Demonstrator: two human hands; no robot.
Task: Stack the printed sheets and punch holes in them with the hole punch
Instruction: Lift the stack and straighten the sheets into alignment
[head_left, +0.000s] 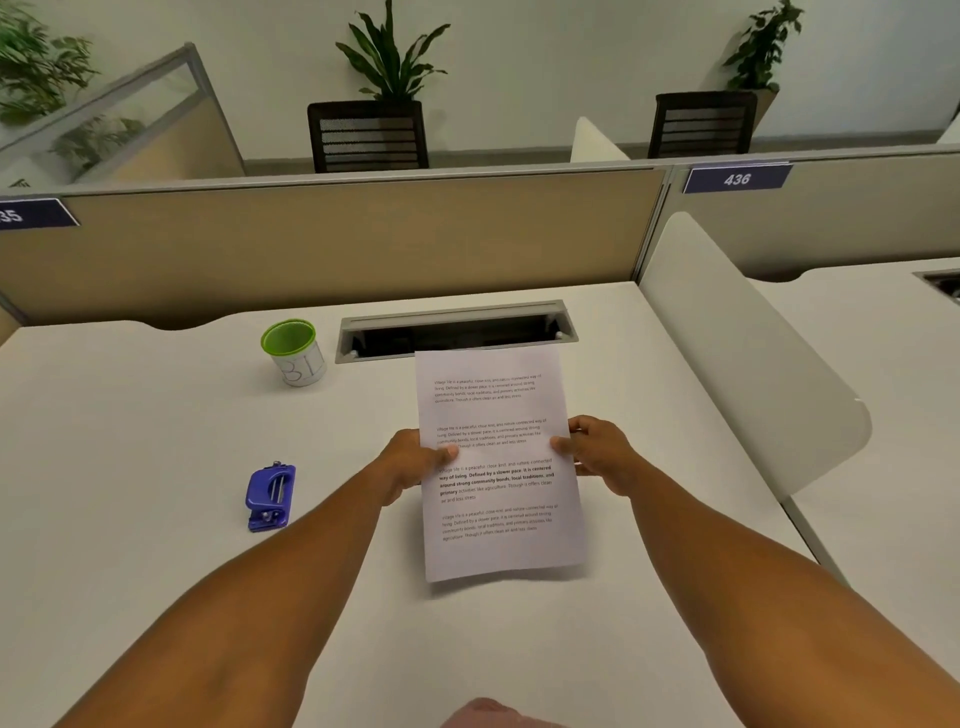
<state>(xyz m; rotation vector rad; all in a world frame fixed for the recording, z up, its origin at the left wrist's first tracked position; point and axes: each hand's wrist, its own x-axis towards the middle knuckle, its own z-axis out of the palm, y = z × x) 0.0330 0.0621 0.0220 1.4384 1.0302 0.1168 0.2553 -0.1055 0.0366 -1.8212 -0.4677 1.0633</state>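
Both hands hold the white printed sheets above the white desk, the left hand pinching the left edge with its thumb on top, the right hand pinching the right edge. The blue plastic hole punch lies on the desk well left of the sheets, a green-rimmed white cup behind it.

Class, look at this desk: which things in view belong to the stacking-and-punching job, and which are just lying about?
Belong to the job:
printed sheets, held at their side edges by the left hand and right hand
blue hole punch, untouched on the desk

Just lying about:
green-rimmed cup
cable tray in the desk
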